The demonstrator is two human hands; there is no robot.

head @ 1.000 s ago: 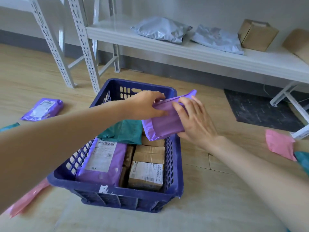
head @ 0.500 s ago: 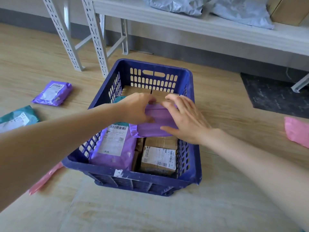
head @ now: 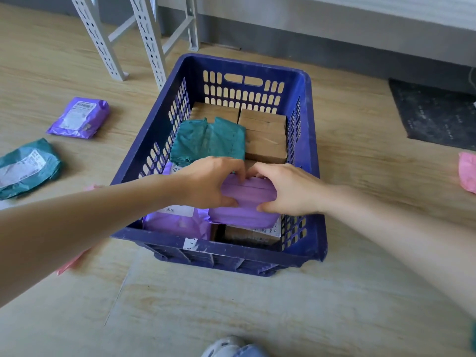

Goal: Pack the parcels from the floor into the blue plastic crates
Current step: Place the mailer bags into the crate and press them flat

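A blue plastic crate [head: 313, 161] stands on the wooden floor. Inside it lie brown cardboard boxes [head: 265, 136], a teal parcel [head: 206, 143] and a labelled purple parcel [head: 177, 222]. Both hands hold a plain purple parcel [head: 247, 204] low in the crate's near right part, on top of a labelled box [head: 253, 234]. My left hand [head: 208, 181] grips its left side, fingers curled over the far edge. My right hand [head: 286, 189] grips its right side the same way.
On the floor to the left lie a purple parcel [head: 78, 117], a teal parcel [head: 27, 168] and a pink parcel [head: 74, 261] partly under my left arm. Another pink parcel [head: 467, 171] lies at the right edge. Grey rack legs [head: 152, 39] stand behind the crate; a dark mat [head: 435, 114] lies at right.
Both hands have lowered the purple parcel from above the crate's rim down into its near right part. The view has tilted downward toward the crate.
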